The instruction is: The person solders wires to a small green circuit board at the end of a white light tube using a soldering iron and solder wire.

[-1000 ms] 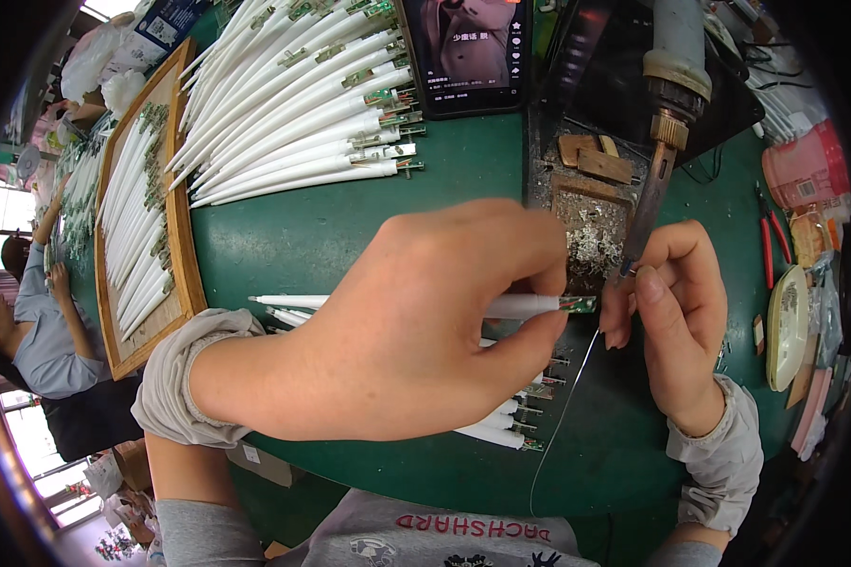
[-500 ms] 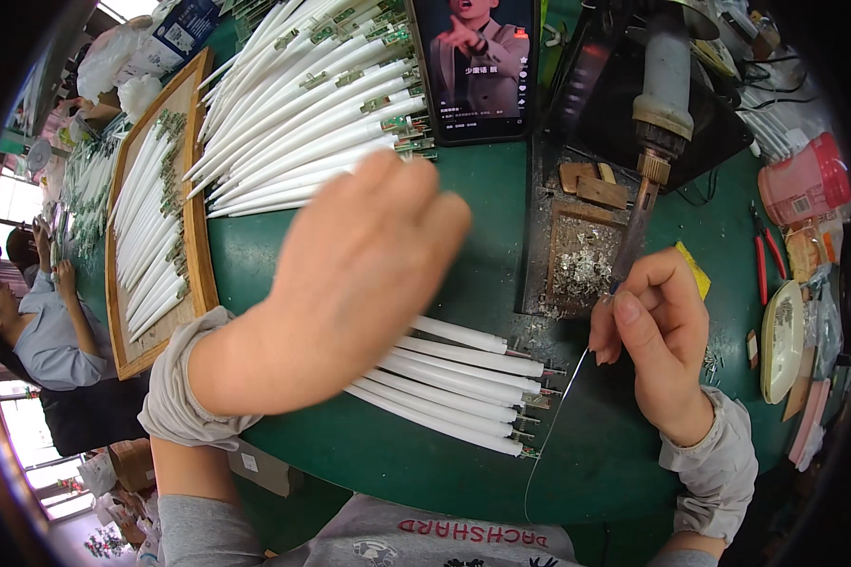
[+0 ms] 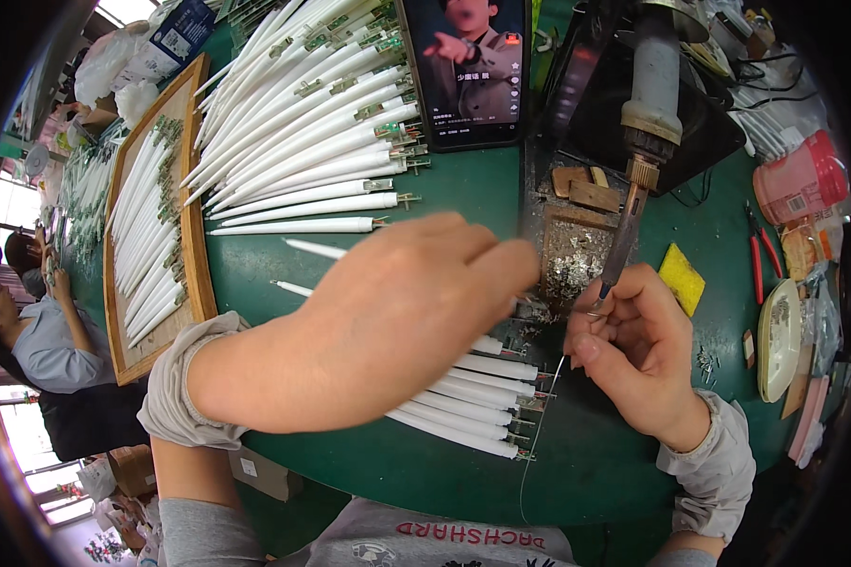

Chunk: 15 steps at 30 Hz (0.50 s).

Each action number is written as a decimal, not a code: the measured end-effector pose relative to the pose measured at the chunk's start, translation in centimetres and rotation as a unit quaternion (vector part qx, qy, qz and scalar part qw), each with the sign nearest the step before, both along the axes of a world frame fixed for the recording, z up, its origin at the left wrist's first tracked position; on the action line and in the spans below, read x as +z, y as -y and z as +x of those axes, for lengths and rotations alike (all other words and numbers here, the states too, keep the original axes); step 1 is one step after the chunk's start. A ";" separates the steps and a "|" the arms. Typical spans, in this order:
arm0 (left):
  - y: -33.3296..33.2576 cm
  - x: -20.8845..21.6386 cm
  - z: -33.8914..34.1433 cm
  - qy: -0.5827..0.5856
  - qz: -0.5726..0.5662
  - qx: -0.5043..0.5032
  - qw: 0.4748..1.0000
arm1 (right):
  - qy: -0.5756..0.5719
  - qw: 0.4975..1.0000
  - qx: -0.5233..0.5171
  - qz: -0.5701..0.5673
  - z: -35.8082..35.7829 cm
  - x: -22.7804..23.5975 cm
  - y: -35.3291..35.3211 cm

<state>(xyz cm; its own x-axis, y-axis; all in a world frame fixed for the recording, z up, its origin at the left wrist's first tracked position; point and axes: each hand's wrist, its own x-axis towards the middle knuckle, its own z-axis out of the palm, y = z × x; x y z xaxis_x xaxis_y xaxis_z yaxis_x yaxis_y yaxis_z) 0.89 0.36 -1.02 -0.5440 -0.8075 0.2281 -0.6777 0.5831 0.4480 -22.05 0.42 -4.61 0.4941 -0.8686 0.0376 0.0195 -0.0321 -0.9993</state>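
My left hand [image 3: 425,298], fingers curled and slightly blurred, hovers over a row of white tapered tubes [image 3: 468,406] with small circuit boards at their right ends. Whatever its fingertips hold is hidden. My right hand [image 3: 643,354] pinches a thin solder wire [image 3: 542,425], which trails down toward my lap. Just above those fingers is the tip of a soldering iron [image 3: 641,161], pointing downward. A larger fan of similar white tubes [image 3: 303,142] lies at the far left of the table, their boards facing right.
A phone [image 3: 468,140] stands behind the tubes. Left is a wooden-framed tray [image 3: 203,274] of tubes. Around the iron are a scrap-filled wooden box [image 3: 577,219] and a yellow sponge [image 3: 681,280]. Red-handled pliers [image 3: 757,269] and a pale dish [image 3: 781,345] lie right. Another person [image 3: 52,331] works far left.
My left hand has moved right and nearer, away from the larger fan of tubes, uncovering its lowest ones. My right hand has shifted slightly left, and more of the yellow sponge shows.
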 end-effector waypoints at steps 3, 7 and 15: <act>-0.2 1.0 -0.8 -0.070 0.115 -0.035 0.990 | -0.005 0.998 -0.011 0.067 0.2 0.9 -0.3; -0.1 0.8 -1.0 -0.132 0.167 -0.035 0.977 | -0.002 0.998 0.005 0.066 -0.1 0.7 -0.1; 0.5 0.8 -1.2 -0.246 0.520 0.068 0.815 | 0.026 0.995 0.022 0.093 -0.2 0.9 0.1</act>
